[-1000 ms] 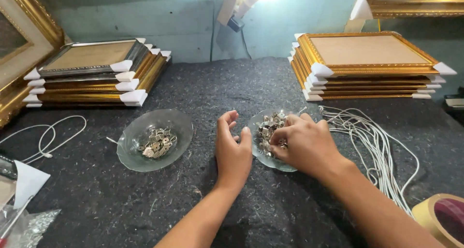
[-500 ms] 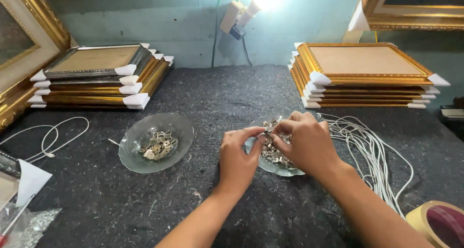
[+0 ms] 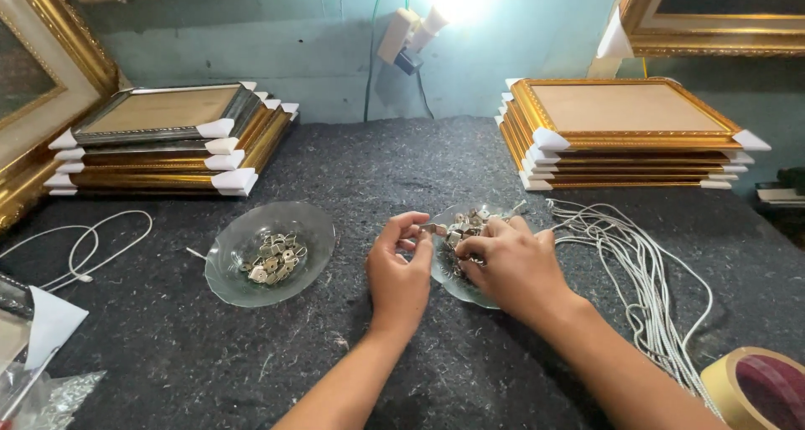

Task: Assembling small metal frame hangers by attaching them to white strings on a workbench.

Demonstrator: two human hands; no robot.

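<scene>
A roll of tape (image 3: 761,390) is seen nearest, at 4 o'clock. At centre, the left hand (image 3: 400,272) is pinched on a small metal piece (image 3: 434,229), held at the rim of a glass dish (image 3: 457,281). The right hand (image 3: 511,264) is curled over the dish's metal hardware (image 3: 466,223); its grip cannot be told. A second dish (image 3: 270,252) lies at 9 o'clock, white cords (image 3: 646,271) at 3 o'clock. Stacked gold frames (image 3: 625,132) stand farthest, at 1 o'clock.

Left of the felt-covered counter (image 3: 402,170) middle sits a glass dish (image 3: 270,253) of metal hangers. Gold frame stacks (image 3: 168,141) (image 3: 625,132) flank its far edge; white cords (image 3: 646,271) and a tape roll (image 3: 759,388) lie right.
</scene>
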